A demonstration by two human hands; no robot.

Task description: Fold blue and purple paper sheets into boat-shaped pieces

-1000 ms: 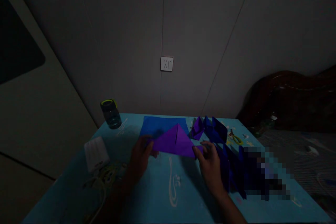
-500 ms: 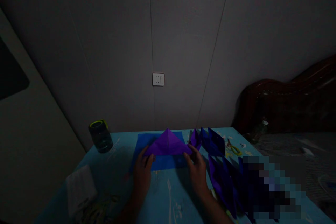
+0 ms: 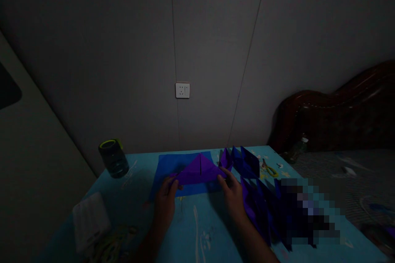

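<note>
A folded purple paper [image 3: 199,170], peaked in the middle with a slit down its centre, is held up between my two hands. My left hand [image 3: 166,197] pinches its left corner between thumb and fingers. At the other end, my right hand [image 3: 232,189] grips the right corner the same way. Beneath the folded paper a flat blue sheet [image 3: 166,162] lies on the table. Close to my right hand stand several folded paper pieces, among them a purple one [image 3: 226,159] and dark blue ones [image 3: 249,163], with more purple folded paper [image 3: 251,201] nearer me.
On the light blue table [image 3: 185,226], a dark cup with a yellow-green rim [image 3: 114,160] stands at left, a white case [image 3: 91,220] in front of it. Yellow-handled scissors [image 3: 270,169] lie back right. Behind rises a wall with a socket [image 3: 182,90]; a pixelated patch hides part of the right side.
The purple paper's ends have been bent and its lower edge now looks slightly curved. Both hands still hold its corners. The view has shifted a little.
</note>
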